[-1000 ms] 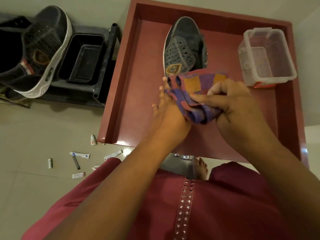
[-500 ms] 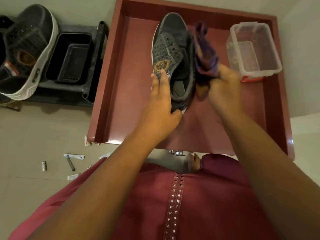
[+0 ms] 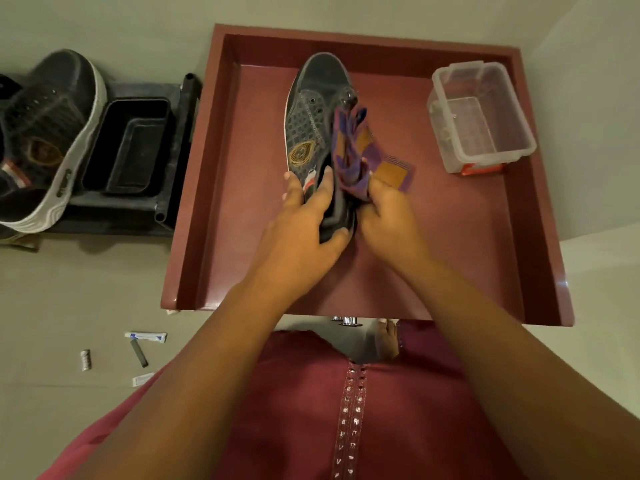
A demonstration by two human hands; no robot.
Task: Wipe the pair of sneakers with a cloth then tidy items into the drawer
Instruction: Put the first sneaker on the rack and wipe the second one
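Left hand [image 3: 304,220] grips the sneaker [image 3: 317,126] heel in the drawer [image 3: 207,188] while right hand [image 3: 388,216] clutches the cloth [image 3: 360,150] against it.

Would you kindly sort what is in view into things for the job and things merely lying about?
For the job:
dark grey sneaker
second dark sneaker
purple-orange checked cloth
red drawer
left hand
right hand

Lying about:
clear plastic box
black tray

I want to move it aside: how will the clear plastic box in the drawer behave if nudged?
The clear plastic box looks thin-walled and empty, so probably light and stiff. On the smooth drawer floor it would likely slide rather than tip.
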